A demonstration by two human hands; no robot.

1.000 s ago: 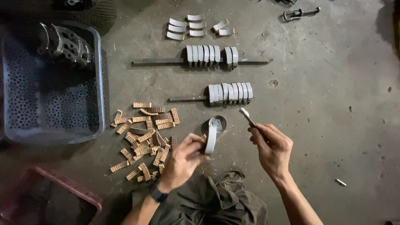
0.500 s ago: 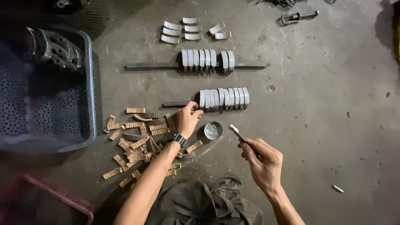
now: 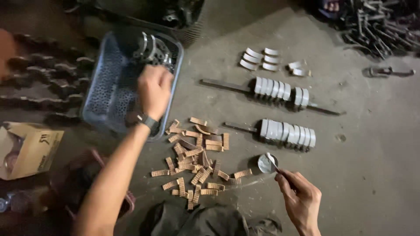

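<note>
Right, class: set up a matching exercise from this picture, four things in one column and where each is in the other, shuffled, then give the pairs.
Things:
1. left hand
2. right hand
3. tan strips
4. cardboard box

Places:
A. heaped on the floor, centre
B. far left edge
C. over the blue basket
D. lower right, holding a small brush

Pairs: 1-C, 2-D, 3-A, 4-B
</note>
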